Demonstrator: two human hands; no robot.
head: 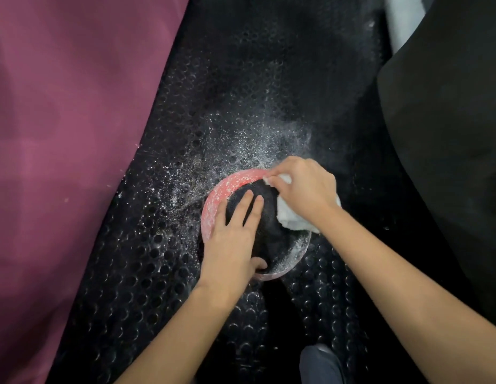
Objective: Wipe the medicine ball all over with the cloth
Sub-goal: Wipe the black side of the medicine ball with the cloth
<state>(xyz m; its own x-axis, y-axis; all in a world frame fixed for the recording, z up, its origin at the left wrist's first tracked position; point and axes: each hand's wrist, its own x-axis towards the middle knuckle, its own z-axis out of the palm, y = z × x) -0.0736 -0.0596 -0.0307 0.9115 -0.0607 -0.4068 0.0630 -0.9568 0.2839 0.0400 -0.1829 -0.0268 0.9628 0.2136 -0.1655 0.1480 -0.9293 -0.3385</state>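
The medicine ball [255, 225] sits low on the black studded floor mat [147, 273], in the middle of a scatter of white powder [213, 151]. It is black on top with a pink band round its far and left sides, and that band is plainly dusted with white.

The left hand [233, 239] lies flat on the ball's near-left side, fingers straight and spread over the black top, thumb hooked toward the near edge; it steadies rather than grips. The right hand [303, 189] is at the ball's far-right shoulder, fingers curled round a bunched white cloth [292, 221] and pressing it against the surface.

To my eye the wiping is partway through: the black crown looks fairly clean, while the pink band left of the cloth is speckled. Doing this well probably means sweeping the cloth along that band in overlapping strokes, then rolling the ball with the flat hand to bring the underside up, or it will pick up fresh powder from the mat.

Left of the ball hangs a maroon sheet [61, 120]; right of it stands something dark and padded [449, 134].
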